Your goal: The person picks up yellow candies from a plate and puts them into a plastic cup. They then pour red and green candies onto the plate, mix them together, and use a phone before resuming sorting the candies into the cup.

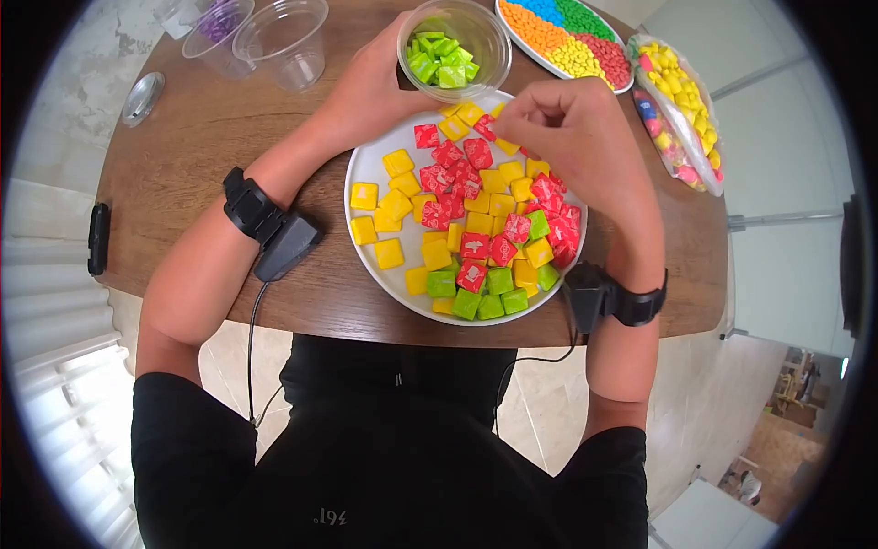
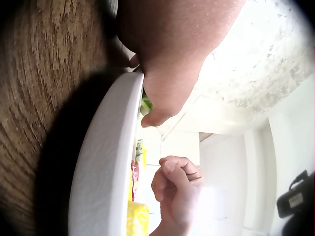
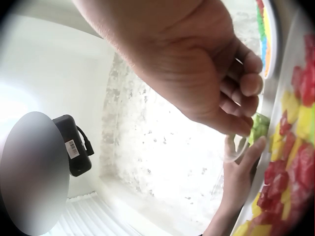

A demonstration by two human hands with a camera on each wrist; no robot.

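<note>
My left hand (image 1: 370, 87) grips a clear plastic cup (image 1: 501, 55) from the side, at the far rim of a white round plate (image 1: 366, 252). Green wrapped square candies (image 1: 444, 59) lie inside the cup. My right hand (image 1: 581, 133) hovers over the plate's far right side, fingers curled in and thumb near the fingertips, with nothing seen between them. Beneath it, the plate carries red candies (image 1: 477, 153), yellow candies (image 1: 389, 253) and green candies (image 1: 466, 303). In the right wrist view, the right thumb tip overlaps a green candy (image 3: 259, 129) near the cup.
Behind the plate sits a dish (image 1: 625, 89) of small colour-sorted pieces, beside a clear bag (image 1: 686, 110) of yellow and pink items. An empty cup (image 1: 297, 55), a cup with purple contents (image 1: 218, 27) and a round lid (image 1: 144, 99) stand at the far left of the wooden table (image 1: 210, 119).
</note>
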